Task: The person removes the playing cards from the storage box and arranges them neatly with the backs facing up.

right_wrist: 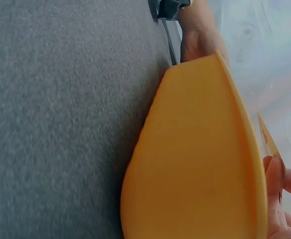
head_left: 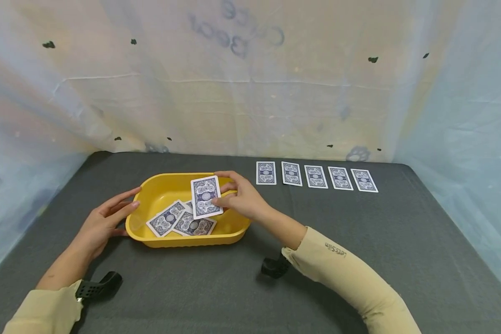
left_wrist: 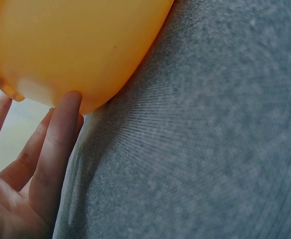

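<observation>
My right hand (head_left: 244, 197) pinches a playing card (head_left: 206, 196) between thumb and fingers, its blue patterned back toward the head camera. The card is held over the right half of a yellow plastic basin (head_left: 234, 237). Below it, several more face-down cards (head_left: 165, 218) overlap on the basin floor. At the basin's left end, the fingers of my left hand (head_left: 104, 222) are spread and rest against the rim and outer wall. In the left wrist view, one fingertip (left_wrist: 71, 102) presses low on that wall. The right wrist view shows the pinched card (right_wrist: 269, 142) edge-on, beyond the rim.
A row of several face-down cards (head_left: 316, 176) lies along the far side of the grey cloth-covered table (head_left: 338, 218), right of the basin. Pale curtain sheeting (head_left: 250, 116) hangs behind the table and at both sides. Dark wrist devices (head_left: 275, 266) sit at both cuffs.
</observation>
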Tool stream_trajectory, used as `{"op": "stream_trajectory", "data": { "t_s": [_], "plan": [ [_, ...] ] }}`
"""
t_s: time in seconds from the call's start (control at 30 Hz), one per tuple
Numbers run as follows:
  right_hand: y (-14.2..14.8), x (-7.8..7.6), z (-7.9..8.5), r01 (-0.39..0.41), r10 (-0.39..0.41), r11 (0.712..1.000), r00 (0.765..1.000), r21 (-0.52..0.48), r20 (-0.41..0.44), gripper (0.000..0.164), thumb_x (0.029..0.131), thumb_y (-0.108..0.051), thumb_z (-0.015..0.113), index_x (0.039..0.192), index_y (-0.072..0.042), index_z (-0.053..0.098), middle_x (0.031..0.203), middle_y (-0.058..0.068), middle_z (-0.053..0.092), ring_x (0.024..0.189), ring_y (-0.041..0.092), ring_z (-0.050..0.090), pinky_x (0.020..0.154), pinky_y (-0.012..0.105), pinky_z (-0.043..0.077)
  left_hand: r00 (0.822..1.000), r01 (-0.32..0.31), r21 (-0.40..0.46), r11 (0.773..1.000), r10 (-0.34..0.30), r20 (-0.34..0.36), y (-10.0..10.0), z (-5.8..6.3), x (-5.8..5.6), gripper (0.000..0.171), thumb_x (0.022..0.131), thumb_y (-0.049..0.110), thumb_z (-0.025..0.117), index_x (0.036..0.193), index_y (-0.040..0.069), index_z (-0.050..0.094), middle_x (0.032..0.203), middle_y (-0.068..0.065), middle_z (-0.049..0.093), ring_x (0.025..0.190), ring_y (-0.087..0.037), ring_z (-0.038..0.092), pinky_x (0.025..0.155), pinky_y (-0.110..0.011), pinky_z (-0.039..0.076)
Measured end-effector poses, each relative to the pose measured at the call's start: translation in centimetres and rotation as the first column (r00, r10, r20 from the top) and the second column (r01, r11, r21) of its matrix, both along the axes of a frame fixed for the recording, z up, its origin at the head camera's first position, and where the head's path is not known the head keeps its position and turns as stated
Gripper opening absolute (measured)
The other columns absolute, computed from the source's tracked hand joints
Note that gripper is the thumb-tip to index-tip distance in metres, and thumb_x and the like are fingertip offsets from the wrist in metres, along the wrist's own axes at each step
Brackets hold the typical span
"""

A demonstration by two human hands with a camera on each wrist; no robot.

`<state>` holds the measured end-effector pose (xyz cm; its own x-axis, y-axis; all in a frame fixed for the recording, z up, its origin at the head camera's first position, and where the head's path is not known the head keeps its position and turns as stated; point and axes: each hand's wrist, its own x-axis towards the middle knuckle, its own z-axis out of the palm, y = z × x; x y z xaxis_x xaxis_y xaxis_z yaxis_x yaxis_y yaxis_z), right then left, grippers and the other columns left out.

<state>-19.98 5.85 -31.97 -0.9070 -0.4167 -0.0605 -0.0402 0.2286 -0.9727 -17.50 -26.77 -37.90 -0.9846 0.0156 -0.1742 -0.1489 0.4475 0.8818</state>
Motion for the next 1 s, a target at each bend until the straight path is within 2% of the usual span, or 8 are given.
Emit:
{"op": "stream_trajectory", "data": {
  "t_s": [0.27,0.57,0.83,1.0],
  "plan": [
    [1.8,-0.3,0.4,0.075,-0.075,0.997,0.997,0.0,-0.012,0.065,0.083,0.0,0.069,0.142,-0.01,0.043,0.108,0.018,0.064,0.076,0.017,0.063,0.071,0.03,0.056,1.0,-0.009,0.002,1.0,0.009,0.002,0.0,-0.1,-0.1,0.063,0.092,0.056,0.052,0.149,0.037,0.032,0.143,-0.011,0.036,0.099,-0.006,0.048,0.071,-0.03,0.056],
    [3.8,-0.6,0.4,0.141,-0.141,0.99,0.99,0.015,-0.014,0.065,0.084,-0.002,0.07,0.142,-0.016,0.043,0.11,0.017,0.065,0.078,0.018,0.064,0.07,0.029,0.055,1.0,-0.009,-0.003,1.0,0.009,-0.002,0.0,0.0,0.0,0.062,0.092,0.055,0.052,0.149,0.038,0.033,0.143,-0.011,0.035,0.097,-0.003,0.049,0.071,-0.029,0.056],
    [5.3,-0.7,0.0,0.191,-0.19,0.981,0.981,0.026,-0.025,0.066,0.084,-0.001,0.068,0.142,-0.014,0.043,0.104,0.017,0.066,0.077,0.017,0.063,0.077,0.035,0.056,1.0,-0.004,0.005,1.0,0.004,0.0,-0.1,0.1,0.0,0.062,0.092,0.055,0.053,0.149,0.037,0.033,0.14,-0.008,0.038,0.092,0.001,0.052,0.071,-0.029,0.056],
    [6.3,-0.8,-0.5,0.211,-0.211,0.977,0.977,0.023,-0.028,0.065,0.083,0.0,0.068,0.142,-0.013,0.043,0.101,0.017,0.065,0.075,0.015,0.063,0.072,0.032,0.055,1.0,-0.001,0.014,1.0,0.001,-0.001,-0.1,0.1,0.0,0.061,0.093,0.054,0.053,0.148,0.037,0.034,0.137,-0.002,0.04,0.092,0.002,0.052,0.071,-0.029,0.056]
  ]
}}
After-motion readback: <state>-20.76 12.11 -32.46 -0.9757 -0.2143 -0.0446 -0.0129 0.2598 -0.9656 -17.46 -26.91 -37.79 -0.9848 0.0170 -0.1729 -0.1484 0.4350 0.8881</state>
